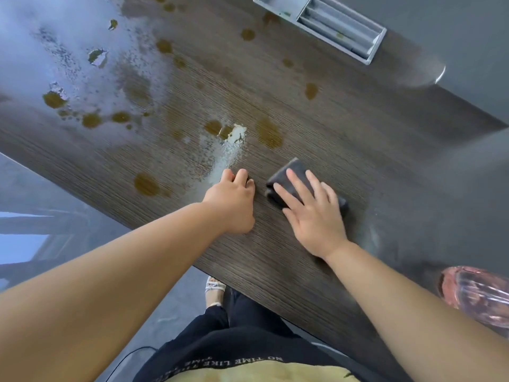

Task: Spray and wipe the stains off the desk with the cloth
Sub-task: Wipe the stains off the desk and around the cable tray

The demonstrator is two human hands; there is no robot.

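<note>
Desk [344, 139]: dark wood-grain top, running diagonally across the view, near edge at the person's legs. Spray film [68, 51]: broad pale wet sheet over the far left part of the top, with a smaller beaded streak [230, 151] just beyond the left hand. Inset grey tray [286, 4]: sunk into the far side, divided into compartments, well apart from the work. Pink translucent object [479, 295]: at the near right edge, blurred; possibly the spray bottle, not certain. Right hand [314, 213]: flat, fingers straight and spread, pressing down on the cloth, nothing gripped. Left hand [232, 201]: fingers curled under, knuckles up, braced on the bare top just left of the cloth, nothing visible in it. Cloth [292, 168]: dark, folded into a pad, lying on the desk under the right fingers, on an unstained patch. Stains [268, 133]: brown blots scattered from just beyond the cloth to the far left, none wiped yet. Step in hand, by judgement: spraying apparently done, wiping about to begin. Next move, by judgement: pad pushed forward and left into the nearest blots under steady flat pressure, then on through the wet film.
</note>
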